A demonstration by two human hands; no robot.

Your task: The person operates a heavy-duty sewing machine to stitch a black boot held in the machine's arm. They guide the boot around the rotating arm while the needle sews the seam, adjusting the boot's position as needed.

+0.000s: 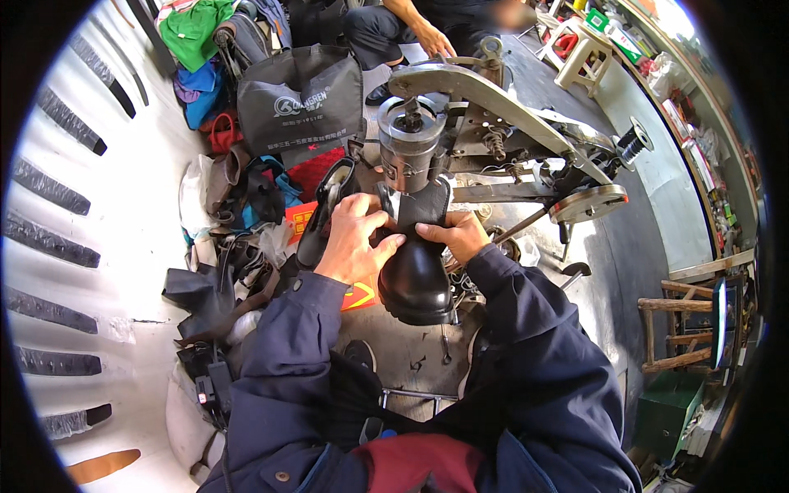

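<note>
A black leather boot (pixel 417 275), glossy at its rounded toe and with a thick ridged sole, is tilted toe toward me. Its upper part reaches under the metal head (pixel 408 148) of a shoe-patching sewing machine. My right hand (pixel 458 237) grips the boot's right side, thumb pressed on top and fingers mostly hidden underneath. On the opposite side my left hand (pixel 357 238) pinches the upper's edge close to the machine head, its thumb lying across the leather. A second black boot (pixel 320 218) stands just left of my left hand.
The machine's long arm (pixel 493 90) and handwheel (pixel 588 204) extend right. A black printed bag (pixel 300 99) and leather scraps (pixel 205 296) lie left. Another person's hand (pixel 431 37) rests beyond the machine. A wooden stool (pixel 678 324) and green box (pixel 670 411) stand right.
</note>
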